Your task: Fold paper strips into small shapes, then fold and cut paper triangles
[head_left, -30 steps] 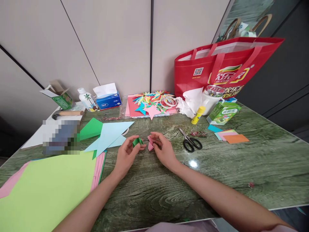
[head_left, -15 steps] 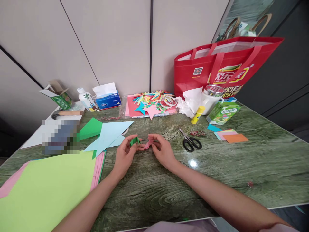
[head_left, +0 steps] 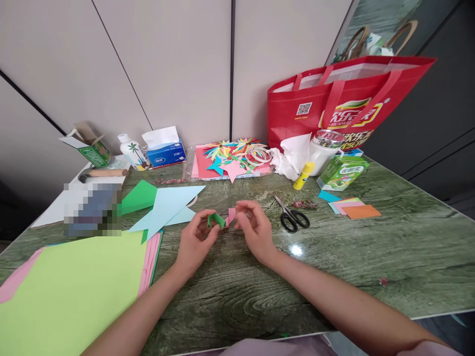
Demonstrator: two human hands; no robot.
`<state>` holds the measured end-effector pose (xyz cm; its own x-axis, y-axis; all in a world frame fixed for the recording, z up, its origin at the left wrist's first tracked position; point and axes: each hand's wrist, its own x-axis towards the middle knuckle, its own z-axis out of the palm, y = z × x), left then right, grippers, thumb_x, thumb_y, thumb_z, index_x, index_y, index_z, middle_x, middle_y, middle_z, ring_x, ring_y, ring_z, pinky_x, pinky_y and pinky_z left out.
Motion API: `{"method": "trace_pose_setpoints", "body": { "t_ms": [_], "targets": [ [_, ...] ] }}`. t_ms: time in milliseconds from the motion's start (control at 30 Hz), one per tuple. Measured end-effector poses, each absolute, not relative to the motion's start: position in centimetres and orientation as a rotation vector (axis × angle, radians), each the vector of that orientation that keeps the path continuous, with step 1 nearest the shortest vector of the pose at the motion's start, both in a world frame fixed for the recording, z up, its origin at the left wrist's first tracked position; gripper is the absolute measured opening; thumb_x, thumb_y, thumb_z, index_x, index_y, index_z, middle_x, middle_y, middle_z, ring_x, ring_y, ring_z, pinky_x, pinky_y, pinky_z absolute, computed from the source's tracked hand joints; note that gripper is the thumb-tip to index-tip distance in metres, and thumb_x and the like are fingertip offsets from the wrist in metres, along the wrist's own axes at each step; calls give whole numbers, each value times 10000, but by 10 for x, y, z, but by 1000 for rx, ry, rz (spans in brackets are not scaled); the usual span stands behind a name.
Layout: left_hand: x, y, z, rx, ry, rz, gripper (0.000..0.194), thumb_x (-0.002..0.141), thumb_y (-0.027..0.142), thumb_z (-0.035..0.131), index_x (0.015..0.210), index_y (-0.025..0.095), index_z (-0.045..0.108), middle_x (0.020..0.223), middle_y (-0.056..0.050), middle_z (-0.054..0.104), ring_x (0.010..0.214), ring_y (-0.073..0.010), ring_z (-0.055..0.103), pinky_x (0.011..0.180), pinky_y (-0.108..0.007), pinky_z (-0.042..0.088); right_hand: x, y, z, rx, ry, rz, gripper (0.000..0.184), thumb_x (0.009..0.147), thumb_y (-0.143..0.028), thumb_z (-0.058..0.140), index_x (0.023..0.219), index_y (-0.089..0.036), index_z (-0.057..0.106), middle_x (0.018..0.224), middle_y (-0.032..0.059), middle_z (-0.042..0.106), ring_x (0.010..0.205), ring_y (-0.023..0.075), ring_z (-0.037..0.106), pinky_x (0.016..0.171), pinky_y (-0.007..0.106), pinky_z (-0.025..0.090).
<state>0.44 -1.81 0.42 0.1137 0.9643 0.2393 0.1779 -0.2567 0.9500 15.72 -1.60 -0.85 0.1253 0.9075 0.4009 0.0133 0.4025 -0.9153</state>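
Observation:
Over the middle of the table, my left hand (head_left: 196, 238) pinches a small folded green paper (head_left: 216, 220) between thumb and fingers. A narrow folded pink paper (head_left: 230, 215) sticks out from its right end, and the two pieces meet. Just right of the pink piece is my right hand (head_left: 257, 231), its fingers bent and apart, the tips close to the pink edge. Whether they touch it is hard to make out. Black-handled scissors (head_left: 292, 217) lie to the right of this hand.
Light blue paper (head_left: 172, 205) and a large yellow-green sheet (head_left: 74, 291) lie left. Behind are paper stars (head_left: 233, 169), a blue tissue pack (head_left: 163, 152) and a glue stick (head_left: 303, 175). Small coloured papers (head_left: 361, 211), a green carton (head_left: 343, 173) and a red bag (head_left: 297, 118) are right.
My right hand has moved slightly right and its fingers have loosened, so more of the pink paper shows. The green paper has turned and shows more fully in my left hand.

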Motion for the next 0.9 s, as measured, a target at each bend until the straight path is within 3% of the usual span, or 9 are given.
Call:
{"method": "trace_pose_setpoints", "body": {
  "t_ms": [133,267,567,900],
  "targets": [
    [4,-21,3,1709,1101,1186,316,755,187,567,1067,215,524,1020,-46,615,912,-161,609,809,-291,490,153,-24,-4,-855,-1505,827,344,710,-260,660,1024,-225,525,1003,65,504,800,151,553,557,235,518],
    [6,-25,4,1749,1082,1155,320,759,190,554,1075,220,516,1064,-51,607,953,-179,608,836,-313,492,152,-23,-8,-932,-1467,791,221,765,-212,588,983,-213,552,912,48,557,783,142,574,602,238,528],
    [8,-23,15,1545,1243,1118,170,766,275,549,914,192,564,815,-13,682,599,-166,673,588,-287,560,154,-18,-14,-1068,-1425,789,110,757,-199,565,864,-182,585,868,49,619,711,139,604,593,244,518],
    [9,-25,17,1445,1311,1090,103,710,258,605,763,172,624,677,12,674,548,-173,670,541,-267,557,152,-22,-7,-1008,-1627,630,46,756,-164,551,743,-189,588,721,27,576,644,129,531,511,219,429]
  ]
}}
